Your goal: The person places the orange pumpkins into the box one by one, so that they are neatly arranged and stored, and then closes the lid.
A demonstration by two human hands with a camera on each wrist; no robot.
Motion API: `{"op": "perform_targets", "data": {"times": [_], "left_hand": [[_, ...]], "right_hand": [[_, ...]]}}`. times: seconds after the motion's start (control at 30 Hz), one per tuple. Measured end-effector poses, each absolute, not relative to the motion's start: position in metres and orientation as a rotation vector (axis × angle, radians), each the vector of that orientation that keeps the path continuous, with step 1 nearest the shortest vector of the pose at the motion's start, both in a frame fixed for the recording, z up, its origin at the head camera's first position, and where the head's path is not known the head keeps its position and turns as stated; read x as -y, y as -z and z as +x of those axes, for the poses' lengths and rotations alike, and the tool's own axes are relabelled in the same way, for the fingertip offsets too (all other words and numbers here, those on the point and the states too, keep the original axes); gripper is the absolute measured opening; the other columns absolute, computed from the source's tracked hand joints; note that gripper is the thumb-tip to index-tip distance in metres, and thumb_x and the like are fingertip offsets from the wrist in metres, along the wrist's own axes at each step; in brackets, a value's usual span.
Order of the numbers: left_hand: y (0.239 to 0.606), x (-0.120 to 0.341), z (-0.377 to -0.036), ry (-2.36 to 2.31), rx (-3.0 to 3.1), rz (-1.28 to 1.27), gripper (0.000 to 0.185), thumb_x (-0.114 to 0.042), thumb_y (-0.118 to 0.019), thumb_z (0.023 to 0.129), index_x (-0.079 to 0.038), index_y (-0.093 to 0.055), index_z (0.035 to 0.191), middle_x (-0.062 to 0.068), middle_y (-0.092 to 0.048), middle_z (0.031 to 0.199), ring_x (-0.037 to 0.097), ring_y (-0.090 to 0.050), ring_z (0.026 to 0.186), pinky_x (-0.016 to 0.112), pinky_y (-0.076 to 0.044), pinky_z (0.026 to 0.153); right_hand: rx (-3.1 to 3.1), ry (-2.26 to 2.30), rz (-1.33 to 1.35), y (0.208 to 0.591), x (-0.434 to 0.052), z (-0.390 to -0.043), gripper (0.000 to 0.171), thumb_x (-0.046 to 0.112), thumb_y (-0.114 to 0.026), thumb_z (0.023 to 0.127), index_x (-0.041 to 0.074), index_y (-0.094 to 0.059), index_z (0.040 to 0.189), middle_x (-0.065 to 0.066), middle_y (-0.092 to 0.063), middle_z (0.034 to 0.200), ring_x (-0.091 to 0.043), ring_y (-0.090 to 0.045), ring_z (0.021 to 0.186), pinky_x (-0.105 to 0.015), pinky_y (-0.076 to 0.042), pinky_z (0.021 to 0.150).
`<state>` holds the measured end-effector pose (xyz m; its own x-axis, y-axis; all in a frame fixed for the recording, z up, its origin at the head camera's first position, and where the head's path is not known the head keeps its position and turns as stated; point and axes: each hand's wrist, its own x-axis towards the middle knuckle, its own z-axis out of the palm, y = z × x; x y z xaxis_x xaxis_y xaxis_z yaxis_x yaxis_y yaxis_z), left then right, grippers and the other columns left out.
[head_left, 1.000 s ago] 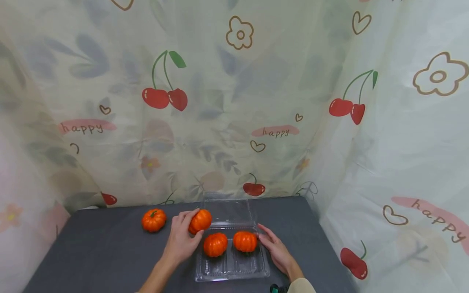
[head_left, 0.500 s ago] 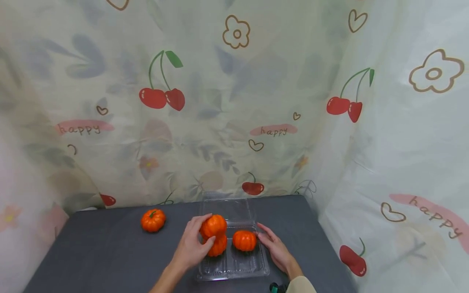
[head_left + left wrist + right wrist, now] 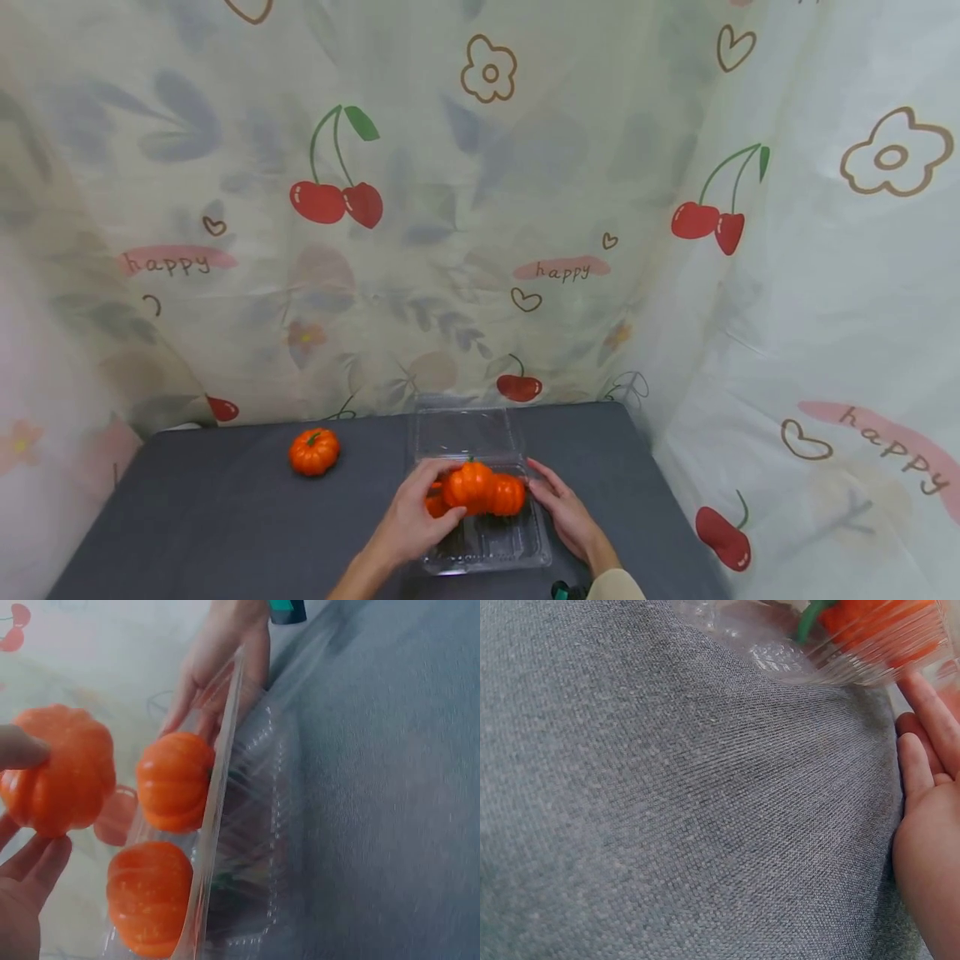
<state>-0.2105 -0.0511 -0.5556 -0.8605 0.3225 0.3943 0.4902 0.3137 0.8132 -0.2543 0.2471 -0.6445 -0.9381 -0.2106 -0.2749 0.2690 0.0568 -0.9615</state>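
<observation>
My left hand [image 3: 441, 498] grips a small orange pumpkin [image 3: 468, 485] and holds it just above the clear plastic clamshell box [image 3: 487, 554]. The left wrist view shows the held pumpkin [image 3: 60, 780] between thumb and fingers. Two more pumpkins lie in the box: one on the right [image 3: 510, 497] [image 3: 174, 791] and one on the left [image 3: 433, 505] [image 3: 148, 896], partly hidden behind my hand. My right hand [image 3: 551, 492] rests with straight fingers [image 3: 922, 772] against the box's right wall [image 3: 247, 825].
A fourth pumpkin [image 3: 314, 451] sits alone on the grey cloth table [image 3: 225, 525], left of the box. The box's lid [image 3: 465, 432] lies open toward the back. Cherry-print curtains [image 3: 480, 250] close in the back and the right side.
My left hand carried its pumpkin rightward from the box's left edge to above the two pumpkins inside. The right hand stayed against the box.
</observation>
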Motion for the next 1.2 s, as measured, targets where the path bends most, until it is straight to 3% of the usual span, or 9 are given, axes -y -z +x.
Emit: {"op": "perform_targets", "data": {"times": [0.23,0.53,0.9,1.2], "left_hand": [[0.556,0.045,-0.205,1.662,2.437,-0.77,0.054,-0.022,-0.083,0.073,-0.032,-0.06,0.121,-0.012,-0.06,0.117,0.011,-0.06,0.107,0.03,-0.055,0.089],[0.562,0.035,-0.202,1.759,2.373,-0.852,0.053,-0.021,-0.084,0.072,-0.027,-0.062,0.12,-0.008,-0.062,0.116,0.013,-0.062,0.105,0.028,-0.056,0.084],[0.57,0.027,-0.197,1.583,2.509,-0.96,0.054,-0.026,-0.082,0.074,-0.029,-0.06,0.123,-0.01,-0.062,0.117,0.007,-0.059,0.104,0.032,-0.055,0.086],[0.577,0.02,-0.196,1.512,2.558,-0.989,0.054,-0.026,-0.082,0.073,-0.029,-0.061,0.123,-0.011,-0.062,0.118,0.005,-0.059,0.104,0.027,-0.053,0.088]], "right_hand": [[-2.017,1.936,0.047,0.647,-0.247,-0.254,0.061,0.047,-0.053,0.094,0.028,-0.033,0.149,-0.007,-0.05,0.144,-0.024,-0.043,0.136,-0.053,-0.021,0.118],[-2.011,1.953,0.065,0.648,-0.248,-0.256,0.061,0.046,-0.054,0.094,0.027,-0.034,0.148,-0.006,-0.052,0.142,-0.021,-0.045,0.134,-0.053,-0.021,0.118],[-2.029,1.947,0.093,0.648,-0.247,-0.257,0.062,0.047,-0.055,0.092,0.026,-0.035,0.148,-0.005,-0.055,0.14,-0.021,-0.046,0.134,-0.052,-0.024,0.117],[-2.034,1.959,0.079,0.649,-0.247,-0.256,0.061,0.045,-0.055,0.093,0.025,-0.036,0.148,-0.006,-0.055,0.139,-0.018,-0.049,0.13,-0.05,-0.027,0.116]]}}
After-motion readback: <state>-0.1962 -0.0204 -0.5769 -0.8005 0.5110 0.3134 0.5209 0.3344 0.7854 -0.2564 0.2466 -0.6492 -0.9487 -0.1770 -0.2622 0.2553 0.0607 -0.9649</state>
